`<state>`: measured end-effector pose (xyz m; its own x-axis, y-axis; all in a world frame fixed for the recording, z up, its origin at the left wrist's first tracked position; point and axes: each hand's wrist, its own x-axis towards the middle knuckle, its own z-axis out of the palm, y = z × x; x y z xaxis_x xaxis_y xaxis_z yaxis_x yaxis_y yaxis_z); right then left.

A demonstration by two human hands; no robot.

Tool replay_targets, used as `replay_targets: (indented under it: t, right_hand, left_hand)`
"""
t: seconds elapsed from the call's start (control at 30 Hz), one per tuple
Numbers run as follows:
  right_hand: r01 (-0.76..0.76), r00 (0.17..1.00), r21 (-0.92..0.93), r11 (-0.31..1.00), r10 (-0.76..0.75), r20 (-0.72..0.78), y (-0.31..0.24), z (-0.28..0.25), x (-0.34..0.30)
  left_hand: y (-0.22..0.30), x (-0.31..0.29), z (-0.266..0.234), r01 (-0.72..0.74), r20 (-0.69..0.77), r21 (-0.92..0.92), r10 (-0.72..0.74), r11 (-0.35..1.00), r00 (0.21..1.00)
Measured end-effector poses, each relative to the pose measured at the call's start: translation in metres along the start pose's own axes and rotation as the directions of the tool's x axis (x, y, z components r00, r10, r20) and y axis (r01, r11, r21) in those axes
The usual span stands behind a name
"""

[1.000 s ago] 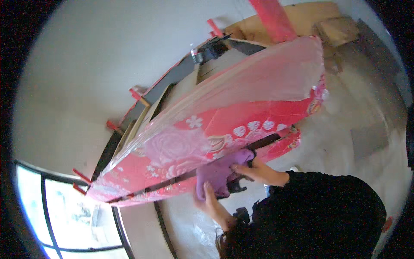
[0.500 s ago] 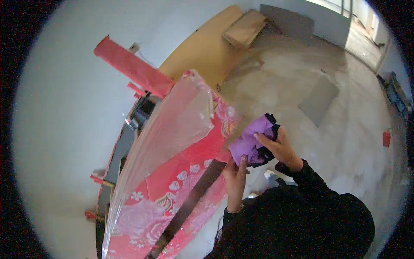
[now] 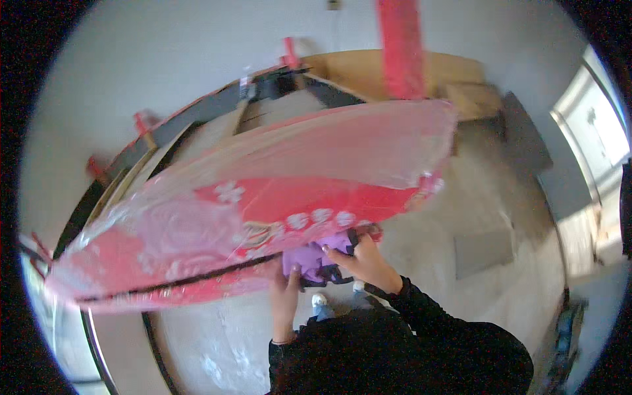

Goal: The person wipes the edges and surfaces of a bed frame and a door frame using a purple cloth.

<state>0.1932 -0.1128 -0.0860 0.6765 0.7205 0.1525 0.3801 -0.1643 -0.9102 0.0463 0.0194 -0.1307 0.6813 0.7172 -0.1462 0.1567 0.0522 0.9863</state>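
Between my hands is a folded purple cloth item point(image 3: 304, 258) with black edging. My left hand point(image 3: 286, 301) holds its left side, thumb on top. My right hand point(image 3: 368, 268) grips the right side, thumb pressed on the purple face. Just beyond them, a red and pink floral mattress point(image 3: 309, 197) stretches across the view, tilted, its near edge by my fingers. Clear plastic film point(image 3: 316, 148) covers its upper part, and a dark strip point(image 3: 191, 280) runs along its near side. The underside of the cloth item is hidden.
Behind the mattress is a dark bed frame point(image 3: 214, 99) with wooden slats and red-wrapped posts point(image 3: 401, 52). A tan board point(image 3: 454, 66) leans on the wall near a wooden box point(image 3: 471, 102). On the floor at right lies a grey panel point(image 3: 484, 253). My shoe point(image 3: 319, 301) shows below.
My view has swung round, so the mattress now lies across the picture and more of the bed frame shows. Both hands keep hold of the purple cloth item, now at the mattress's near edge.
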Motion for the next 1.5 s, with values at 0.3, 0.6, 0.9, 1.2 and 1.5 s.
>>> replay_targets:
  t: [0.3,0.6,0.9,1.2,1.5]
  right_hand:
    - [0.176,0.916,0.319,0.931,-0.274,0.294,-0.035,0.094,0.003]
    - [-0.331,0.937,0.496,0.803,0.220,0.270,0.037,0.050,-0.017]
    - [-0.035,0.742,0.783,0.622,0.541,-0.396,0.034,-0.094,-0.059]
    - [-0.047,0.688,0.273,0.961,0.230,-0.688,-0.032,-0.131,-0.065]
    - [0.107,0.980,0.156,0.982,-0.077,-0.186,-0.051,-0.017,0.005]
  left_hand:
    - [0.060,-0.093,-0.070,-0.140,-0.646,0.173,0.219,0.975,0.731]
    - [0.110,-0.040,-0.010,-0.300,-0.317,0.586,0.553,0.753,0.771]
    - [0.100,-0.030,0.119,-0.561,0.236,0.387,0.510,0.731,0.827]
    - [0.060,-0.030,0.149,-0.480,0.520,0.072,0.378,0.874,0.766]
    - [0.016,-0.019,0.036,-0.108,0.144,0.076,0.096,0.991,0.985]
